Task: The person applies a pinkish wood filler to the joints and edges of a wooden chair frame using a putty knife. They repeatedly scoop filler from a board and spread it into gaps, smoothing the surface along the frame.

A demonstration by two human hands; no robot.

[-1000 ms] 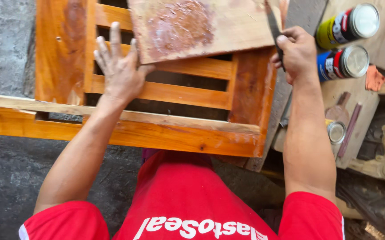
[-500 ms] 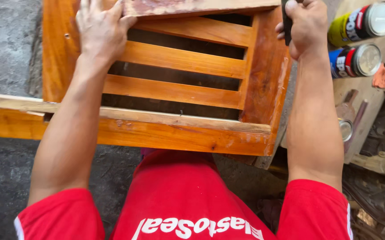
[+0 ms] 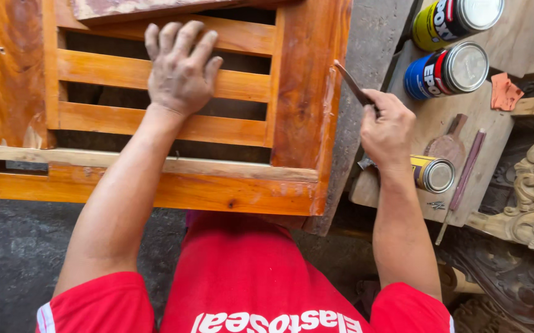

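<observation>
1. Frame: slatted wooden piece, glossy orange-brown varnish, flat horizontal slats between broad uprights; it fills the upper left, lying over rough grey ground.
2. Plank: pale, bare wood to the right, carrying cans and small tools; dark carved scrollwork beside it.
3. Left hand: dusty, pressed flat on the slats, fingers spread slightly apart, gripping nothing.
4. Right hand: fingers curled tight round a thin dark blade tool, its tip touching the frame's right edge.
5. Cans: yellow can and blue can lying on their sides, metal lids outward; small can just beside the right wrist.
6. Red scrap, crumpled, near the blue can.
</observation>
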